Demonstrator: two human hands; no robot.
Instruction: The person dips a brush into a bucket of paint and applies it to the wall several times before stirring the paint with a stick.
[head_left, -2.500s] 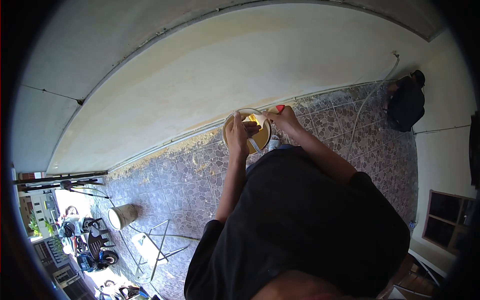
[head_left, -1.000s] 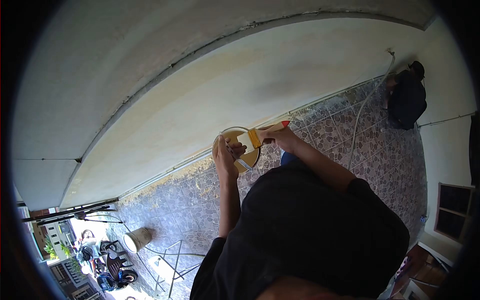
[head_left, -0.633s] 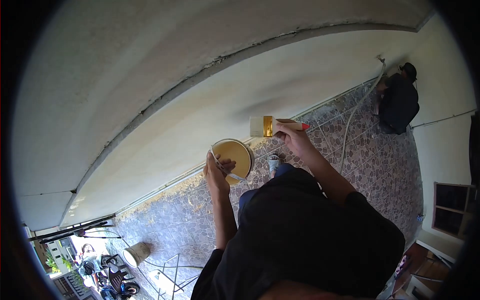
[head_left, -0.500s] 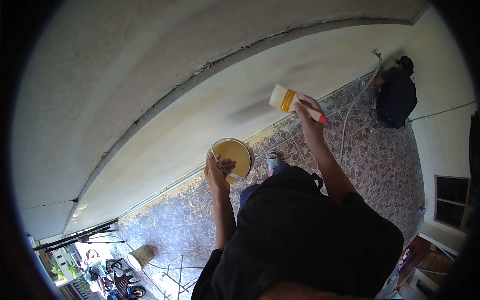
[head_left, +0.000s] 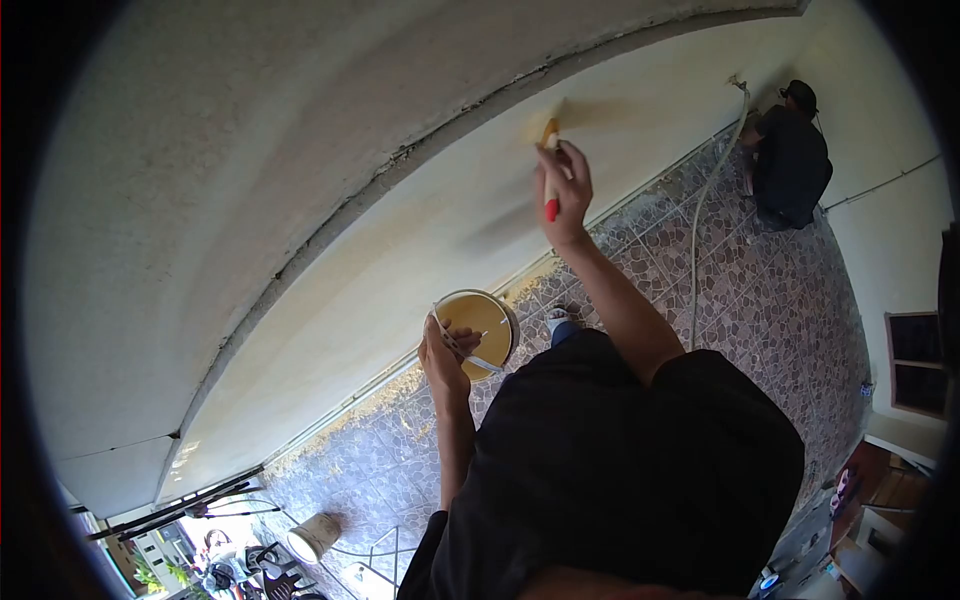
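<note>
My right hand [head_left: 568, 195] grips a paintbrush [head_left: 550, 132] with a pale handle, a red end and a gold ferrule. Its bristles are up against the cream wall [head_left: 400, 260], beside a wet yellowish patch; motion blurs the tip. Lower down, my left hand [head_left: 446, 352] is closed round the handle of a round paint bucket [head_left: 513, 325]. Yellowish paint shows inside the bucket, and the left fingers are over its opening. The bucket hangs in front of me near the foot of the wall.
A person in black [head_left: 792, 160] crouches in the far right corner. A pale hose [head_left: 697, 240] runs from the wall tap across the patterned tile floor [head_left: 770, 290]. At lower left stand another bucket [head_left: 314, 538] and a metal frame [head_left: 385, 545].
My right hand has swung up and left, bringing the paintbrush from mid-air to the wall. The bucket and left hand have shifted slightly right in view as the camera turned.
</note>
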